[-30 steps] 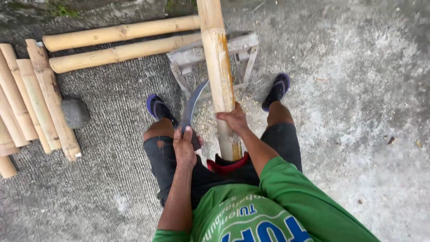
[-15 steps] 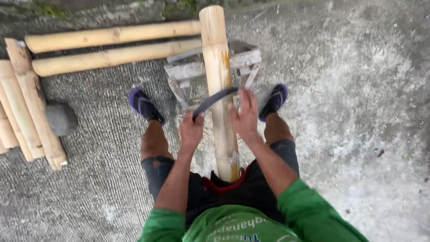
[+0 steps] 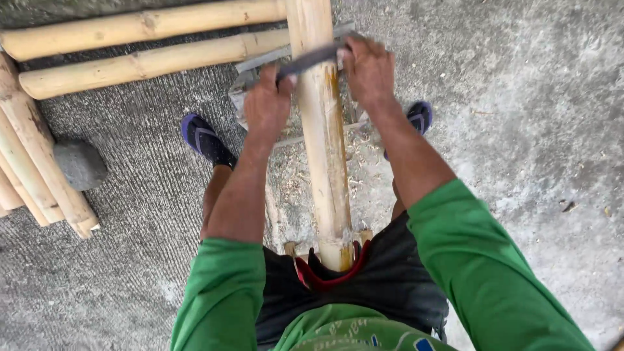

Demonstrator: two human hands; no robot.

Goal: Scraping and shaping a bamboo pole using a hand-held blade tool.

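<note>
A pale bamboo pole [image 3: 325, 143] runs away from me between my legs, its near end braced against my waist. A dark curved blade [image 3: 311, 60] lies crosswise on the pole. My left hand [image 3: 268, 104] grips the blade's left end and my right hand [image 3: 368, 68] grips its right end. Both arms are stretched forward in green sleeves. The far end of the pole rests on a low wooden stand [image 3: 250, 81], mostly hidden behind my hands.
Two long bamboo poles [image 3: 143, 45] lie crosswise at the top. Several shorter bamboo pieces [image 3: 39, 175] are stacked at the left beside a grey stone [image 3: 79, 164]. My feet in blue sandals [image 3: 205, 140] flank the pole. Shavings litter the concrete floor [image 3: 520, 130].
Both hands have taken the blade by its ends and pushed it forward along the pole, away from me. One second ago the left hand hung near my thigh.
</note>
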